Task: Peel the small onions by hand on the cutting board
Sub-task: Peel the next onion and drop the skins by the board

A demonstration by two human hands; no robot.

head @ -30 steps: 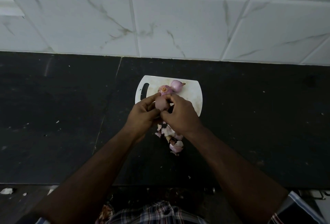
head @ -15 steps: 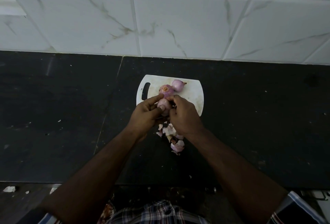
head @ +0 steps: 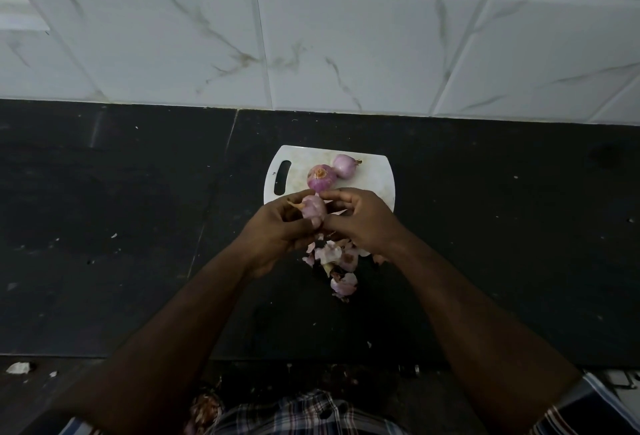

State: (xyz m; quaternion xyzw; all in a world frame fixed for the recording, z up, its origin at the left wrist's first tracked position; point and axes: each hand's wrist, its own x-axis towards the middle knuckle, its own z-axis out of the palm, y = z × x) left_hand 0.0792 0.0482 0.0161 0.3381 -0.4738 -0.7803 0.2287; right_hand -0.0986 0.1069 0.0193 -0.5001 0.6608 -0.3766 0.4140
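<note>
The left hand (head: 277, 230) holds a small onion (head: 313, 210) with curled fingers and thumb, above the near edge of the cutting board (head: 374, 178). The right hand (head: 360, 219) meets the same onion from the opposite side, its fingertips pinching at the bulb's upper and lower surface; whether they grip loose skin or the bulb itself cannot be told.

The held onion is pale pink-lilac with a smooth, slightly glossy surface. A dry tan tip of skin projects from its left end, next to the left thumb.

Beyond the grip, two further onions lie on the white board, touching each other. The nearer onion (head: 321, 177), just past the fingertips, is deeper purple-pink and shows an orange-brown root end facing up. The farther onion (head: 344, 166), up and to the right of it, is lighter and has a short dry stem pointing right.

Below the grip, towards the person, a heap of peelings (head: 334, 258) lies on the dark countertop (head: 121, 226): pale pink and whitish curled pieces, with one larger piece at the heap's near end.

The board's handle slot lies to the left of the grip.
</note>
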